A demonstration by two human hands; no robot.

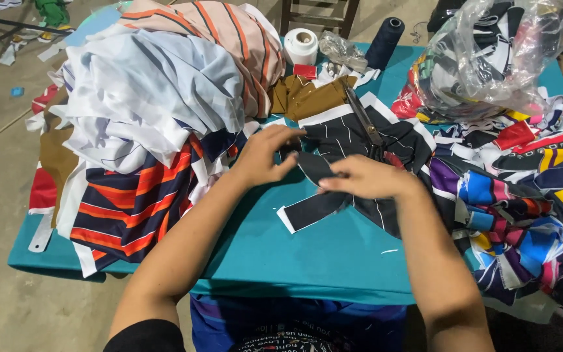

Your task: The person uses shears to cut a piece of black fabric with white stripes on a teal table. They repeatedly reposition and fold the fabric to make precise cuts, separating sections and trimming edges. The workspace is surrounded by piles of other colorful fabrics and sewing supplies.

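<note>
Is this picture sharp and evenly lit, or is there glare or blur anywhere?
Head view: mostly sharp and softly lit; the plastic bag shows white glare; the left hand and right hand on the dark cloth are slightly motion-blurred; the table edge casts a shadow below; straight edges bow a little towards the corners.

2 hands [320,166] press dark pinstriped fabric [353,140] beside scissors [364,120].

I can't see the fingers of my right hand [366,177]; they curl under against the dark cloth piece [317,171]. The scissors [363,120] lose their handles behind that hand. The clear plastic bag [490,52] is cut off by the top edge, its contents blurred.
</note>
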